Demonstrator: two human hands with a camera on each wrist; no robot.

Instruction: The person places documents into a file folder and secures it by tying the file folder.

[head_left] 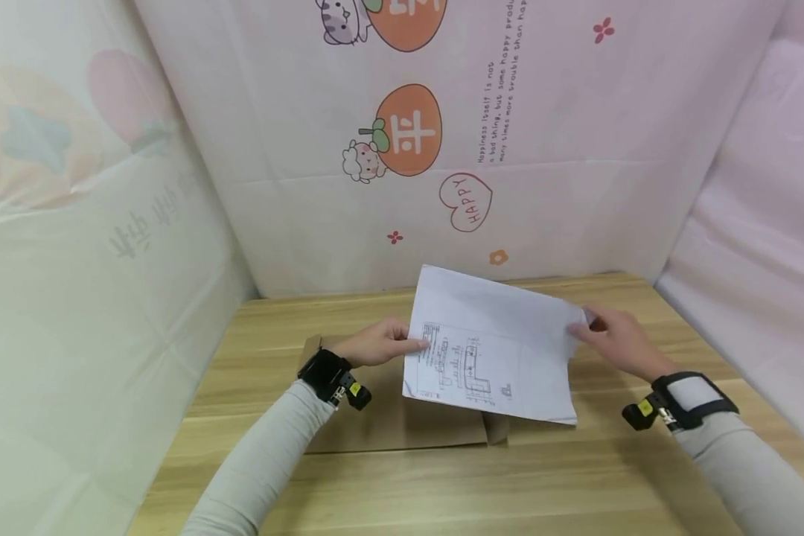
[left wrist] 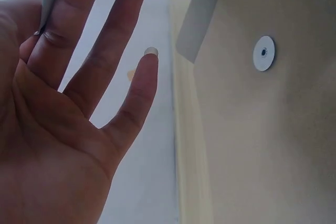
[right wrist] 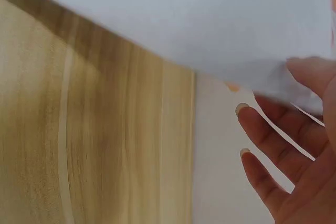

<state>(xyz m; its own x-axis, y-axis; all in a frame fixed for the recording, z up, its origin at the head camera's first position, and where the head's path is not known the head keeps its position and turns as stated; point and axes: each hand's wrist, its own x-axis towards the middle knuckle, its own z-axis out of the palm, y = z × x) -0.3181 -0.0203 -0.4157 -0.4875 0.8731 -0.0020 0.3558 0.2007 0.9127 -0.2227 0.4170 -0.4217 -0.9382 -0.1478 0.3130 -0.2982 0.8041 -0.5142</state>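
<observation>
A white paper (head_left: 489, 313), perhaps more than one sheet, is held up and tilted above the table, with a printed technical drawing on its lower part. My left hand (head_left: 377, 342) pinches its left edge between thumb and fingers; in the left wrist view the other fingers stretch out free. At the upper right edge my right hand (head_left: 613, 339) pinches the paper, its remaining fingers loosely spread behind. Beneath the paper lies a flat brown cardboard-like folder or envelope (head_left: 368, 424), partly hidden. On its surface a white round disc (left wrist: 264, 53) with a dark centre shows.
The wood-grain table (head_left: 563, 476) extends around the brown folder. A printed cloth (head_left: 295, 223) hangs behind the table's back edge, and pale cloth walls stand at left and right. In the left wrist view, a grey strip (left wrist: 202, 19) lies at the folder's edge.
</observation>
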